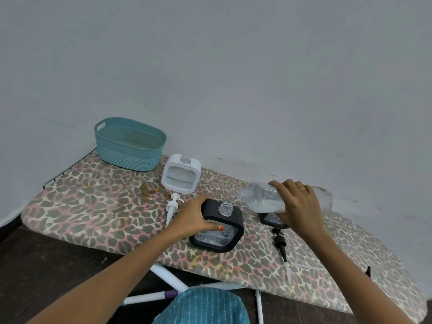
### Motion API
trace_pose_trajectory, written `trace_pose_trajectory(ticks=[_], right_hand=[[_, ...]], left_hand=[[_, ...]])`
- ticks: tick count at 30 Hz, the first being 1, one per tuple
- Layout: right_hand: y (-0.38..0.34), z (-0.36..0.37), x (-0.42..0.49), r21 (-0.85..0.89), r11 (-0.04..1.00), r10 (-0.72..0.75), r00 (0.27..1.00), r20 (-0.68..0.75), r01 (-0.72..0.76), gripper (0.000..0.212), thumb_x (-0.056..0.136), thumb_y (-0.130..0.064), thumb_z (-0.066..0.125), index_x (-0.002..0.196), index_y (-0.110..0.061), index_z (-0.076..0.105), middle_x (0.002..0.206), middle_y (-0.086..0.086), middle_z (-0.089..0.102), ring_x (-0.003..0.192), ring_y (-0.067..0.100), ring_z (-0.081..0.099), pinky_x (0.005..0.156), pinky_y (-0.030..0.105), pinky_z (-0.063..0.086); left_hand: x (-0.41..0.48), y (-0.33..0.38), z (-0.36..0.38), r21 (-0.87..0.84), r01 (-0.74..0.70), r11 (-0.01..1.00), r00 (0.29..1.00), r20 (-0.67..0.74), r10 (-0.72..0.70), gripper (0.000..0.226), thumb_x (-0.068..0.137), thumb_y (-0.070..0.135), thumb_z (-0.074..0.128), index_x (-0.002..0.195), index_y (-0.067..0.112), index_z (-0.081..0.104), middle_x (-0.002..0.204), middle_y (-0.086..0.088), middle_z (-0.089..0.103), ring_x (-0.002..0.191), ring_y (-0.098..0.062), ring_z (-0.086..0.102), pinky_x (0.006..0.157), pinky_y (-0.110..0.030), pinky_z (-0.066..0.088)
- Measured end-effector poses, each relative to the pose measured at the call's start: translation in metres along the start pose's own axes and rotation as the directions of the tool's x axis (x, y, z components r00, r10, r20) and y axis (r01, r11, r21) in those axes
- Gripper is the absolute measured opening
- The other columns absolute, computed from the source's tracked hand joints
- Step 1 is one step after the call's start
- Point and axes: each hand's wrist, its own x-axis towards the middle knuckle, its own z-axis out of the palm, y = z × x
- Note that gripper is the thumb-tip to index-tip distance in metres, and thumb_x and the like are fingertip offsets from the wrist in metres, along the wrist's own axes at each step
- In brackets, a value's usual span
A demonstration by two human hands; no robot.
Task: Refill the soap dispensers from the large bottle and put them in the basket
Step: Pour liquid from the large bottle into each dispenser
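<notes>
A black square soap dispenser [228, 237] stands near the front of the board with its clear neck uncapped. My left hand [196, 216] grips its left side. My right hand [298, 204] holds the large clear bottle [264, 199] tipped on its side, mouth just above and to the right of the black dispenser's neck, with a thin stream of liquid running towards it. A white dispenser [181, 175] stands uncapped further back. A second black dispenser [272, 219] is mostly hidden behind my right hand. The teal basket [129, 146] sits at the back left.
A white pump head [171, 206] lies left of the black dispenser and a black pump head [280, 242] lies to its right. The leopard-print ironing board [93, 206] stands against a grey wall. A metal rack edge [67, 168] juts out at the left end.
</notes>
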Motion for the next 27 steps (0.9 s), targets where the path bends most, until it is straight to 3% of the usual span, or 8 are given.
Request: trace_pose_trajectory(ticks=[7, 14, 27], right_hand=[[0.0, -0.0013, -0.0002, 0.008, 1.0, 0.004, 1.0, 0.008, -0.004, 0.068, 0.036, -0.008, 0.091, 0.099, -0.005, 0.067, 0.079, 0.012, 0.065, 0.062, 0.03, 0.06, 0.056, 0.035, 0.048], [0.0, -0.0019, -0.001, 0.011, 1.0, 0.0, 1.0, 0.01, 0.0, 0.068, 0.035, -0.011, 0.092, 0.098, -0.005, 0.068, 0.078, 0.012, 0.064, 0.061, 0.029, 0.06, 0.057, 0.035, 0.048], [-0.006, 0.0023, -0.005, 0.009, 1.0, 0.017, 1.0, 0.005, -0.017, 0.066, 0.037, -0.018, 0.094, 0.097, -0.006, 0.069, 0.077, 0.01, 0.064, 0.06, 0.028, 0.06, 0.056, 0.033, 0.048]], left_hand=[[0.0001, -0.0001, 0.0013, -0.005, 0.01, 1.0, 1.0, -0.005, -0.01, 0.057, 0.058, 0.031, 0.084, 0.103, 0.021, 0.05, 0.096, 0.005, 0.058, 0.091, -0.014, 0.058, 0.081, -0.028, 0.05], [0.0007, 0.0001, 0.0018, -0.027, 0.015, 1.0, 1.0, -0.001, -0.015, 0.059, 0.057, 0.031, 0.085, 0.104, 0.018, 0.052, 0.1, -0.001, 0.062, 0.092, -0.016, 0.06, 0.085, -0.036, 0.052], [-0.0001, 0.0018, 0.0035, -0.019, 0.019, 1.0, 1.0, -0.002, -0.019, 0.062, 0.057, 0.031, 0.085, 0.107, 0.017, 0.052, 0.1, 0.001, 0.06, 0.094, -0.016, 0.06, 0.084, -0.032, 0.051]])
